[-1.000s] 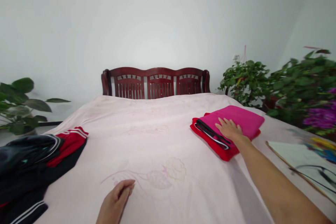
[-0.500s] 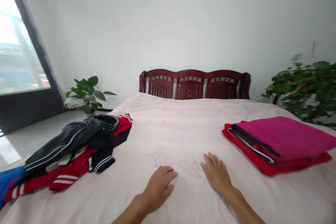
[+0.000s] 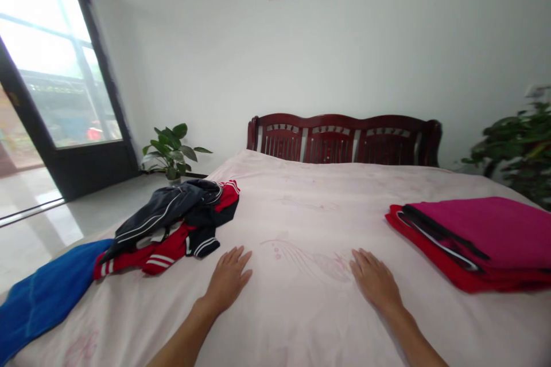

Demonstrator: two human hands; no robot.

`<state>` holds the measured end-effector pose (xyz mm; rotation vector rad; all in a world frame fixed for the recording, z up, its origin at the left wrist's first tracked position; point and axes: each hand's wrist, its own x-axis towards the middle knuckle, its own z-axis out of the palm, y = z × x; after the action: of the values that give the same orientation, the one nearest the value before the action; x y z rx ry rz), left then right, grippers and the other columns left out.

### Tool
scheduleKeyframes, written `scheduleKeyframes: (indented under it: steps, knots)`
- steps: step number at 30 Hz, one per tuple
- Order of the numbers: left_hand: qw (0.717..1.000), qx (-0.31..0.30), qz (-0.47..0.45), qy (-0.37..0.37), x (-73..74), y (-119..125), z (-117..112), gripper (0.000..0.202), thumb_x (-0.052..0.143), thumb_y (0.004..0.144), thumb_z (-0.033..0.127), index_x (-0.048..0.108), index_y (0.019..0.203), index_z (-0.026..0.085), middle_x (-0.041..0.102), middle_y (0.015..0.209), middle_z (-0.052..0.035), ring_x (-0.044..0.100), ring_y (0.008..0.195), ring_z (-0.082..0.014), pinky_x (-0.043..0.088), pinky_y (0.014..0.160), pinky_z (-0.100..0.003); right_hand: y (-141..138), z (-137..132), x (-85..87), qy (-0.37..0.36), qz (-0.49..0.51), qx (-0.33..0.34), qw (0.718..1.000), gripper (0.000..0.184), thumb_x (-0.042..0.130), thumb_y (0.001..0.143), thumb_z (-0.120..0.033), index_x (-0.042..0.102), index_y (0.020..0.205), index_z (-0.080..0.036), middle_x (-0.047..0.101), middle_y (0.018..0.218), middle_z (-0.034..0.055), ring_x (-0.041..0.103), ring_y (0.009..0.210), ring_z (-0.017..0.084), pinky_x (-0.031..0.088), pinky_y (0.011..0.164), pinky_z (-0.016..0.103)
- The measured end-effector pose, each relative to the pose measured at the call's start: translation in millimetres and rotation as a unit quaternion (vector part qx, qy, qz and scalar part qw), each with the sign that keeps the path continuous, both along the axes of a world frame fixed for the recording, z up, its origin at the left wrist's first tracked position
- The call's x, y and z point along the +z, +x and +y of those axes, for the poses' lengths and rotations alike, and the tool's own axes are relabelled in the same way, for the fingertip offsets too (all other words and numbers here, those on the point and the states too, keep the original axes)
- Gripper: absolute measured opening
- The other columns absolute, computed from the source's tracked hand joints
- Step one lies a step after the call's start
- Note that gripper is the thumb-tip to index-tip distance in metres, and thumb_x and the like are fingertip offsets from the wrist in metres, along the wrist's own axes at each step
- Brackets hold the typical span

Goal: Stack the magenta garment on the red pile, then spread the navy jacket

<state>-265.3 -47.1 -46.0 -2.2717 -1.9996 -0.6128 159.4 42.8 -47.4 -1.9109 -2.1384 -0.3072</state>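
A loose heap of dark and red clothes (image 3: 166, 218) lies on the left side of the bed, its long axis slanting from near left to far right. It sits to the left of the left hand (image 3: 228, 279), with its white-striped dark cuff (image 3: 206, 248) just beside the fingertips and a strip of pale cover (image 3: 297, 309) between them. That hand is clearly the nearer one to the heap; the right hand (image 3: 376, 281) is well apart from it. Both hands are palm down, fingers extended and slightly spread, holding nothing; whether they press on the cover or hover just over it cannot be told. To the right of the right hand, and apart from it, lies a folded stack (image 3: 495, 235), magenta over red, running towards the right edge of the view. A blue cloth (image 3: 47, 292) meets the heap's near left end. On the far side stands a carved wooden headboard (image 3: 330, 140), with a potted plant (image 3: 170, 152) to its left.
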Motion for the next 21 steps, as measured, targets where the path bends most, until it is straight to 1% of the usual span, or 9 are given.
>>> scheduleKeyframes:
  steps: [3,7,9,11,14,18,21]
  knots:
    - [1.000,0.010,-0.019,0.022,-3.4,-2.1,-1.7,0.044,0.048,0.092,0.034,0.057,0.134,0.023,0.053,0.145,-0.0087,0.043,0.137,-0.0261,0.031,0.114,-0.048,1.9,1.4,-2.2,0.013,-0.001,0.001,1.000,0.052,0.028,0.096,-0.035,0.058,0.133,-0.013,0.056,0.140,0.0145,0.050,0.130,0.028,0.036,0.110,0.044]
    - [0.998,0.017,-0.034,0.043,-3.3,-1.0,-0.4,0.041,0.049,0.090,0.031,0.061,0.129,0.024,0.058,0.140,-0.0069,0.048,0.133,-0.0238,0.035,0.113,-0.046,3.6,2.1,-1.5,0.030,-0.001,0.014,0.999,0.051,0.029,0.095,-0.033,0.061,0.129,-0.012,0.059,0.135,0.0161,0.054,0.127,0.028,0.038,0.109,0.042]
    - [0.997,0.030,-0.042,0.053,-2.9,-2.0,0.8,0.039,0.049,0.090,0.028,0.063,0.126,0.024,0.061,0.137,-0.0065,0.051,0.131,-0.0231,0.036,0.112,-0.044,4.2,2.4,-0.5,0.035,0.008,0.020,0.999,0.051,0.029,0.095,-0.033,0.062,0.128,-0.012,0.060,0.134,0.0160,0.055,0.125,0.027,0.039,0.108,0.041]
    - [0.995,0.054,-0.049,0.061,-2.9,-3.8,2.1,0.038,0.047,0.090,0.023,0.065,0.123,0.021,0.064,0.132,-0.0085,0.052,0.129,-0.0244,0.037,0.111,-0.045,4.6,2.5,0.3,0.034,0.018,0.019,0.999,0.052,0.028,0.095,-0.033,0.062,0.127,-0.012,0.061,0.133,0.0155,0.055,0.125,0.027,0.040,0.108,0.041]
    - [0.992,0.087,-0.056,0.066,-3.4,-6.3,3.4,0.038,0.045,0.089,0.018,0.066,0.120,0.017,0.065,0.129,-0.0117,0.053,0.127,-0.0267,0.037,0.110,-0.047,4.4,2.0,1.5,0.030,0.018,0.014,0.999,0.053,0.026,0.094,-0.033,0.062,0.128,-0.012,0.060,0.134,0.0146,0.054,0.126,0.027,0.040,0.109,0.040]
    - [0.991,0.098,-0.057,0.067,-2.5,-6.5,3.2,0.036,0.047,0.087,0.016,0.067,0.118,0.019,0.065,0.128,-0.0096,0.053,0.126,-0.0244,0.037,0.111,-0.043,4.2,1.3,2.6,0.026,0.021,0.013,0.999,0.054,0.026,0.094,-0.034,0.062,0.128,-0.012,0.060,0.135,0.0141,0.053,0.127,0.027,0.040,0.109,0.041]
    - [0.991,0.099,-0.056,0.070,-1.0,-5.8,2.6,0.036,0.048,0.087,0.015,0.067,0.118,0.019,0.065,0.127,-0.0097,0.054,0.125,-0.0240,0.037,0.110,-0.042,6.2,3.6,0.0,0.029,0.037,0.017,0.999,0.053,0.028,0.093,-0.035,0.064,0.126,-0.013,0.061,0.134,0.0141,0.054,0.127,0.027,0.040,0.109,0.041]
